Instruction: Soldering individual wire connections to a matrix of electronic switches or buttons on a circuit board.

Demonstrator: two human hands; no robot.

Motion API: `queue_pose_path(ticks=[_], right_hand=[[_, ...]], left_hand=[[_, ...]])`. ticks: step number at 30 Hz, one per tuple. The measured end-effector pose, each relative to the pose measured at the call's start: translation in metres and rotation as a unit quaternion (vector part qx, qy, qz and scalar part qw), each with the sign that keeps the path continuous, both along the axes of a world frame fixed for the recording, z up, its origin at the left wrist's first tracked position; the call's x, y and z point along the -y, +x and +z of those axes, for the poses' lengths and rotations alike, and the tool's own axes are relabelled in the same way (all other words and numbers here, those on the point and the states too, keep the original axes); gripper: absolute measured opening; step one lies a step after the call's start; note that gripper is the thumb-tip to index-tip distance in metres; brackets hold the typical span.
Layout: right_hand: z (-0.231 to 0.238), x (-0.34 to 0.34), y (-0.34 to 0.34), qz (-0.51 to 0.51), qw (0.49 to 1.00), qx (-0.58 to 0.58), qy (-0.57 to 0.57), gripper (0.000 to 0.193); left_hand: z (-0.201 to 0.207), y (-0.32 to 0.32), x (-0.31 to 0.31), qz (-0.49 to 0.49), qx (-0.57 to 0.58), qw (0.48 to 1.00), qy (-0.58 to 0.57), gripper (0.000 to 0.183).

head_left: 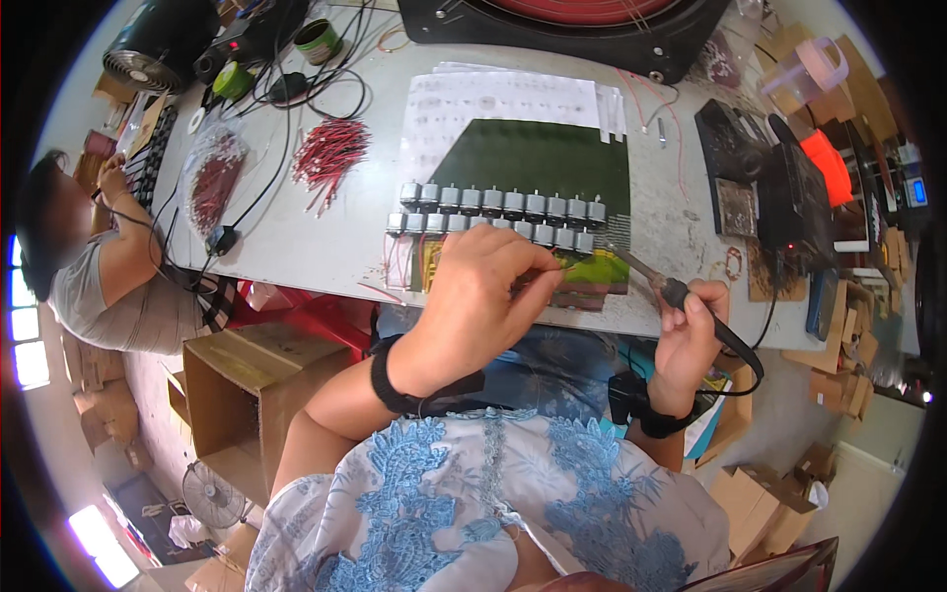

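Two rows of small silver motors stand side by side on a dark green sheet in front of me. My left hand reaches over the near row, its thumb and fingertips pinched together at the right end. Whatever they hold is too small to make out. A soldering iron is gripped in my right hand, its metal tip slanting up and left toward the last motors. Thin red wires show by the left end of the near row. Part of that row is hidden behind my left hand.
Left on the table lie a pile of red wires and a clear bag of wires. Dark devices stand at right, a large black-framed reel at the back. Another person works at far left; a cardboard box stands below.
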State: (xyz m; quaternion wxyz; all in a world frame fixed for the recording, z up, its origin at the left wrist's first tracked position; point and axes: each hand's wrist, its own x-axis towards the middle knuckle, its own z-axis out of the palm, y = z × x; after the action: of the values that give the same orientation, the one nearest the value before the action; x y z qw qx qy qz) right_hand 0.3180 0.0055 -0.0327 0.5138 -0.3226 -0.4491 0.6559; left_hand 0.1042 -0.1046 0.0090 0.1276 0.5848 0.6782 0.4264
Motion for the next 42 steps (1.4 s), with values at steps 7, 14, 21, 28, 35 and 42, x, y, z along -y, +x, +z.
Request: queue_pose_path(ticks=[7,14,21,28,35,42], right_hand=[[0.004,0.003,-0.004,0.035,0.999,0.019,0.037,0.011],[0.005,0.004,-0.008,0.04,0.997,0.048,0.051,0.012],[0.009,0.004,-0.01,0.038,0.996,0.064,0.043,0.012],[0.011,0.006,-0.011,0.043,0.995,0.082,0.043,0.012],[0.007,0.004,-0.008,0.034,0.997,0.055,0.044,0.01],[0.006,0.003,-0.007,0.033,0.997,0.053,0.043,0.01]], left_hand=[[-0.024,0.016,-0.018,0.078,-0.062,0.994,0.045,0.007],[-0.029,0.018,-0.024,0.088,-0.082,0.992,0.046,0.007],[-0.026,0.015,-0.026,0.076,-0.085,0.993,0.019,0.006],[-0.024,0.013,-0.026,0.065,-0.085,0.994,0.01,0.005],[-0.022,0.012,-0.027,0.061,-0.086,0.994,0.008,0.004],[-0.021,0.012,-0.027,0.062,-0.094,0.994,0.0,0.004]])
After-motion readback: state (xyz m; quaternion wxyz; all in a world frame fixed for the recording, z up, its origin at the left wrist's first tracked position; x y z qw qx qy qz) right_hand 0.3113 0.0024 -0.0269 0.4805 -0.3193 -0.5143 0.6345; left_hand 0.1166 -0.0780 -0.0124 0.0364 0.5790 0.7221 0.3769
